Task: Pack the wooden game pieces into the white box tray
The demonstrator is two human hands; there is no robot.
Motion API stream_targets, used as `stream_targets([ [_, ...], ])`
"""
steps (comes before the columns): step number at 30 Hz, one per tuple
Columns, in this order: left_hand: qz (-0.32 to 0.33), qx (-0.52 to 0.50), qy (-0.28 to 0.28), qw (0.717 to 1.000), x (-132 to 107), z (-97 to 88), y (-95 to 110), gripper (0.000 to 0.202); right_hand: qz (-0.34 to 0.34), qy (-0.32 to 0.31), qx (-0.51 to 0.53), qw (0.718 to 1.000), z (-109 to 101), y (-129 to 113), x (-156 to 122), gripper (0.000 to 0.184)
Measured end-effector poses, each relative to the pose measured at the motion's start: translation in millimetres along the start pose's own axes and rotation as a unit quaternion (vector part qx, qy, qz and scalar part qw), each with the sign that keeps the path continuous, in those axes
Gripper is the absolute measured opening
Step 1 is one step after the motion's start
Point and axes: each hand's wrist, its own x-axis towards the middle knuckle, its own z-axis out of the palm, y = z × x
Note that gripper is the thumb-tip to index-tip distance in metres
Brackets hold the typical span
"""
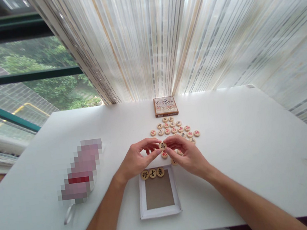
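Between the fingertips of my left hand [138,156] and my right hand [185,152] is a round Chinese chess piece [162,146] with a black character facing me. Both hands pinch it from the sides, above the table. Just below and nearer to me lies a shallow white box tray [142,202] with a brown bottom. Three pieces sit side by side along its far edge: a left piece [144,174], a middle piece [153,173] and a right piece [160,172], all with black characters. Loose pieces lie partly hidden behind and under my hands.
Several red and black chess pieces [174,130] lie spread beyond my hands. Behind them rests the printed chess box lid [166,106]. A blurred pinkish item [83,168] lies at the left on the white table [243,137]. A striped curtain [138,38] hangs along the far edge.
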Motion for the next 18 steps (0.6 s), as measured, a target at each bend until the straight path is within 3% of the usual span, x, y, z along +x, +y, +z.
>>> stream_targets([
  [8, 0.001, -0.002, 0.003, 1.0, 0.7, -0.5, -1.1, 0.03, 0.014, -0.003, 0.009, 1.0, -0.8, -0.2, 0.6, 0.018],
  [18, 0.014, 0.017, 0.006, 1.0, 0.6, 0.2, -2.2, 0.03, 0.075, -0.021, 0.107, 0.991, -2.0, 5.1, 0.4, 0.023],
])
